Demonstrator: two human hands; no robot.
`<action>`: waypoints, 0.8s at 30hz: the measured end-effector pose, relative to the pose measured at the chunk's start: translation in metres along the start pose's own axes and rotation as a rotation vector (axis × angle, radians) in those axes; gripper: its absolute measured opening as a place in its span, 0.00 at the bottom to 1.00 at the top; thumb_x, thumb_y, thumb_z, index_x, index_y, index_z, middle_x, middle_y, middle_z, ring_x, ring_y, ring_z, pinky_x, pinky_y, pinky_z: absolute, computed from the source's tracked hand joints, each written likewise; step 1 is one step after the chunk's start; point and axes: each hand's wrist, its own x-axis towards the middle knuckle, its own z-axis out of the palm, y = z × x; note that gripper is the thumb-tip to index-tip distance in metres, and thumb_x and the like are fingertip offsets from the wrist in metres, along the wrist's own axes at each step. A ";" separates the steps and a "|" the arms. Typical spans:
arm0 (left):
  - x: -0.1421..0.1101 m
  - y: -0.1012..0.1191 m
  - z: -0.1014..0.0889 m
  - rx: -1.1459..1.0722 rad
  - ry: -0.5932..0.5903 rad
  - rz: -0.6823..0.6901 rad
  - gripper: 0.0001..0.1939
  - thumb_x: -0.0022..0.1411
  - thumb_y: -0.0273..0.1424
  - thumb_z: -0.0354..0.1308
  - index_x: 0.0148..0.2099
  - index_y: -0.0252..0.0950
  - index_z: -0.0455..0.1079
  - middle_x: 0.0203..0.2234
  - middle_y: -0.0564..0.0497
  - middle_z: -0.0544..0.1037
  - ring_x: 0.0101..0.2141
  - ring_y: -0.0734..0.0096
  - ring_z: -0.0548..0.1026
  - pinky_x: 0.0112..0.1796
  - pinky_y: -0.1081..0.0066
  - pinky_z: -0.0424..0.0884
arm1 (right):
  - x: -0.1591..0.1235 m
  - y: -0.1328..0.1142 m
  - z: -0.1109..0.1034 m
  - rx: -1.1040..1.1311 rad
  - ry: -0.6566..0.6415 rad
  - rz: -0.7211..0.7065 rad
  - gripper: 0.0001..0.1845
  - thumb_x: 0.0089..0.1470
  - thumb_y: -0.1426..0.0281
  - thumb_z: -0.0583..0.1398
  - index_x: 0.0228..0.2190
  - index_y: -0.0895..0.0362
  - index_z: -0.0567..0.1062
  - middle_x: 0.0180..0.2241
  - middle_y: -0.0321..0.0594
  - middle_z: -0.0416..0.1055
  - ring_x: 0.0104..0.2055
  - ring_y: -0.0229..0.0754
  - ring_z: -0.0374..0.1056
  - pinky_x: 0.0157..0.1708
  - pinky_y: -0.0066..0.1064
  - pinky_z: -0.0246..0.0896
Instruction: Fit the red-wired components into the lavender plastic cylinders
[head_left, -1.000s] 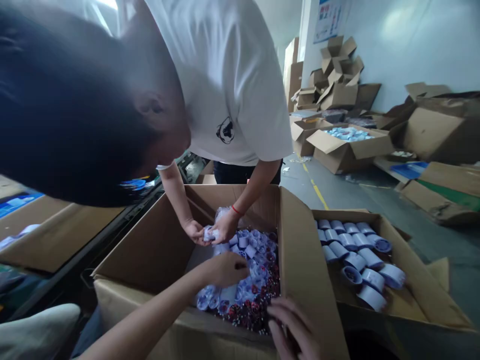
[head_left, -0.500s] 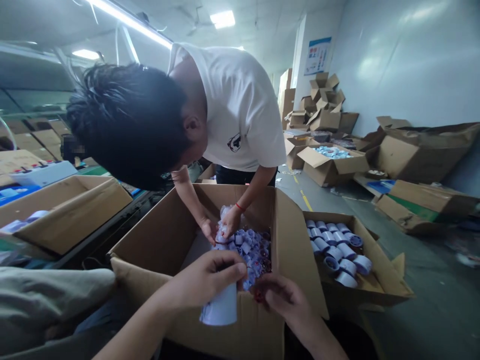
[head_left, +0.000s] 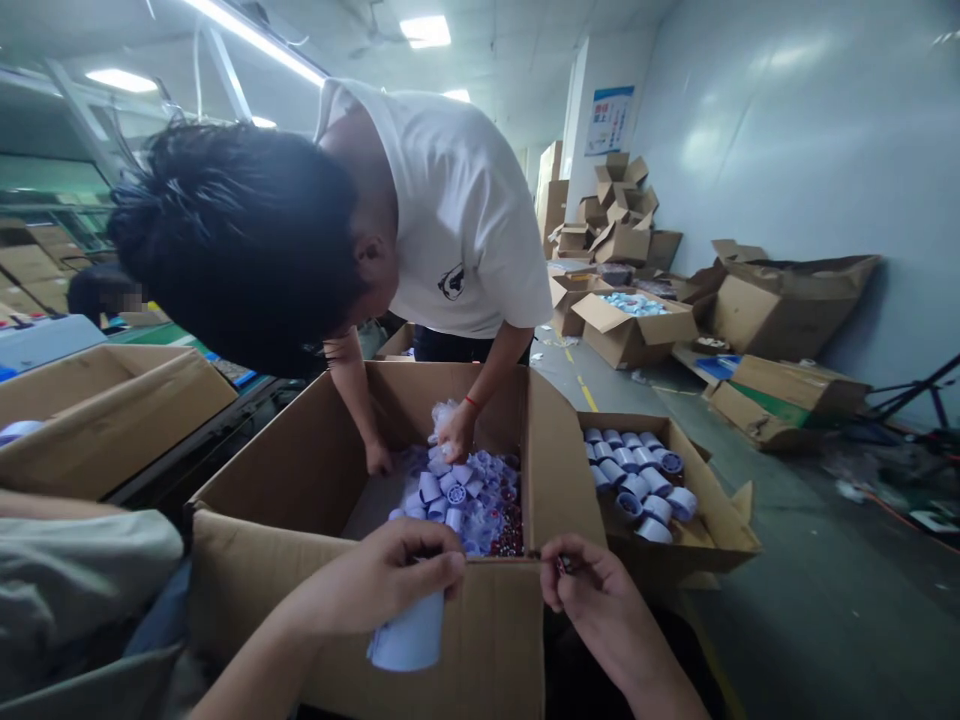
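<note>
My left hand (head_left: 390, 575) is closed around the top of a white plastic cylinder (head_left: 409, 640), which hangs in front of a large cardboard box (head_left: 495, 640). Between the fingertips of my right hand (head_left: 596, 605), near the box's right front corner, is a small dark-red part (head_left: 562, 566), too small to make out fully. Inside the box lie many white plastic caps (head_left: 431, 488) and small red parts (head_left: 508, 530). A co-worker bends over it; one of their hands (head_left: 457, 432) grips a clear plastic bag (head_left: 442, 415), the other (head_left: 379, 458) is low inside.
On the right stands a carton (head_left: 720, 530) holding rows of white cylinders (head_left: 637, 470). A long open carton (head_left: 112, 410) is on the left beside a conveyor line. Further back are a carton of light-blue pieces (head_left: 637, 320) and piled boxes (head_left: 622, 210).
The co-worker's hands have moved apart, one down to the left inside the box. More white caps now show in the pile. My right hand has moved away from my left; the view has shifted right.
</note>
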 end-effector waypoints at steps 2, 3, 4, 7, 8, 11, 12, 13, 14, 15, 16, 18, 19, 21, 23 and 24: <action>0.000 -0.013 0.008 -0.113 -0.036 -0.006 0.26 0.56 0.54 0.54 0.31 0.33 0.68 0.24 0.53 0.70 0.25 0.76 0.64 0.27 0.75 0.59 | -0.003 -0.006 0.003 0.036 0.019 -0.010 0.18 0.33 0.60 0.74 0.27 0.55 0.80 0.20 0.35 0.71 0.20 0.30 0.61 0.22 0.24 0.56; 0.000 -0.020 0.015 -0.202 -0.039 0.008 0.27 0.54 0.56 0.53 0.33 0.34 0.67 0.26 0.52 0.71 0.26 0.76 0.64 0.27 0.75 0.60 | -0.004 -0.008 0.005 0.052 0.042 -0.019 0.19 0.32 0.60 0.74 0.27 0.56 0.80 0.20 0.35 0.70 0.20 0.30 0.61 0.21 0.24 0.56; 0.002 -0.028 0.023 -0.296 -0.030 0.036 0.29 0.53 0.58 0.53 0.35 0.34 0.66 0.27 0.52 0.71 0.26 0.76 0.65 0.28 0.75 0.60 | -0.005 -0.008 0.006 0.070 0.073 -0.029 0.19 0.31 0.60 0.74 0.27 0.55 0.80 0.19 0.35 0.70 0.20 0.31 0.61 0.21 0.24 0.56; 0.010 -0.049 0.055 -0.531 0.003 0.186 0.29 0.51 0.57 0.57 0.40 0.36 0.62 0.32 0.52 0.69 0.29 0.76 0.64 0.29 0.75 0.59 | -0.009 -0.001 0.011 0.154 0.175 -0.050 0.20 0.30 0.61 0.75 0.29 0.54 0.80 0.21 0.36 0.71 0.22 0.32 0.62 0.22 0.25 0.60; 0.013 -0.054 0.067 -0.598 -0.021 0.242 0.28 0.51 0.54 0.60 0.42 0.37 0.61 0.34 0.52 0.67 0.31 0.76 0.64 0.31 0.76 0.59 | -0.011 0.003 0.013 0.180 0.193 -0.038 0.20 0.31 0.61 0.75 0.29 0.54 0.80 0.22 0.36 0.71 0.22 0.32 0.62 0.24 0.25 0.61; 0.027 -0.064 0.098 -0.785 -0.106 0.359 0.32 0.43 0.43 0.71 0.45 0.42 0.58 0.39 0.53 0.65 0.35 0.75 0.66 0.34 0.76 0.60 | -0.015 0.012 0.018 0.176 0.228 -0.005 0.18 0.36 0.61 0.73 0.31 0.53 0.79 0.22 0.35 0.70 0.23 0.33 0.64 0.26 0.27 0.64; 0.031 -0.066 0.106 -0.848 -0.082 0.373 0.35 0.40 0.40 0.73 0.46 0.43 0.56 0.39 0.53 0.65 0.36 0.74 0.67 0.34 0.75 0.61 | -0.015 0.014 0.019 0.156 0.249 -0.025 0.17 0.38 0.61 0.72 0.32 0.52 0.78 0.23 0.34 0.70 0.24 0.33 0.64 0.27 0.27 0.64; 0.035 -0.066 0.113 -0.910 -0.027 0.374 0.39 0.37 0.40 0.75 0.47 0.45 0.55 0.39 0.54 0.66 0.36 0.73 0.68 0.33 0.75 0.61 | -0.016 0.016 0.020 0.136 0.274 -0.061 0.15 0.40 0.62 0.71 0.32 0.52 0.78 0.23 0.33 0.69 0.24 0.33 0.64 0.27 0.26 0.64; 0.039 -0.067 0.118 -0.967 0.047 0.362 0.41 0.35 0.41 0.75 0.47 0.46 0.53 0.39 0.54 0.68 0.35 0.72 0.69 0.33 0.75 0.62 | -0.016 0.017 0.020 0.120 0.293 -0.104 0.14 0.41 0.62 0.70 0.33 0.51 0.77 0.22 0.32 0.69 0.24 0.33 0.65 0.27 0.26 0.64; 0.041 -0.066 0.122 -1.012 0.127 0.343 0.43 0.34 0.43 0.75 0.48 0.48 0.52 0.39 0.54 0.69 0.35 0.71 0.70 0.32 0.74 0.63 | -0.015 0.019 0.019 0.110 0.303 -0.142 0.14 0.42 0.62 0.70 0.33 0.50 0.77 0.22 0.32 0.69 0.25 0.33 0.65 0.28 0.26 0.65; 0.043 -0.065 0.126 -1.033 0.196 0.318 0.43 0.36 0.46 0.73 0.49 0.48 0.51 0.38 0.54 0.71 0.34 0.71 0.71 0.32 0.74 0.63 | -0.015 0.020 0.019 0.103 0.303 -0.168 0.13 0.42 0.63 0.70 0.33 0.49 0.77 0.23 0.32 0.70 0.26 0.34 0.66 0.29 0.26 0.65; 0.044 -0.063 0.133 -1.028 0.294 0.292 0.39 0.42 0.51 0.68 0.50 0.48 0.51 0.38 0.53 0.73 0.35 0.69 0.72 0.35 0.72 0.64 | -0.015 0.025 0.018 0.076 0.304 -0.199 0.14 0.42 0.63 0.70 0.33 0.49 0.77 0.24 0.33 0.71 0.27 0.34 0.67 0.31 0.26 0.67; 0.043 -0.063 0.136 -1.020 0.311 0.306 0.37 0.45 0.52 0.66 0.51 0.48 0.51 0.39 0.52 0.73 0.37 0.68 0.73 0.37 0.71 0.65 | -0.015 0.027 0.017 0.055 0.307 -0.214 0.14 0.41 0.64 0.71 0.33 0.50 0.77 0.25 0.34 0.72 0.28 0.34 0.68 0.31 0.25 0.67; 0.043 -0.065 0.140 -1.000 0.282 0.378 0.36 0.48 0.49 0.65 0.53 0.49 0.49 0.42 0.51 0.72 0.40 0.67 0.73 0.41 0.69 0.65 | -0.016 0.028 0.016 0.006 0.289 -0.252 0.14 0.41 0.64 0.71 0.33 0.50 0.78 0.26 0.35 0.73 0.29 0.35 0.69 0.31 0.26 0.68; 0.042 -0.069 0.139 -0.931 0.283 0.464 0.39 0.46 0.43 0.68 0.54 0.49 0.49 0.42 0.51 0.71 0.39 0.67 0.73 0.39 0.69 0.65 | -0.018 0.024 0.016 -0.050 0.237 -0.289 0.13 0.43 0.63 0.70 0.33 0.49 0.78 0.26 0.36 0.74 0.29 0.36 0.70 0.31 0.27 0.69; 0.041 -0.071 0.136 -0.850 0.331 0.487 0.37 0.46 0.38 0.68 0.53 0.48 0.51 0.40 0.51 0.71 0.37 0.68 0.72 0.37 0.69 0.65 | -0.020 0.020 0.015 -0.089 0.215 -0.306 0.12 0.43 0.63 0.69 0.34 0.49 0.78 0.26 0.36 0.74 0.29 0.37 0.70 0.32 0.28 0.69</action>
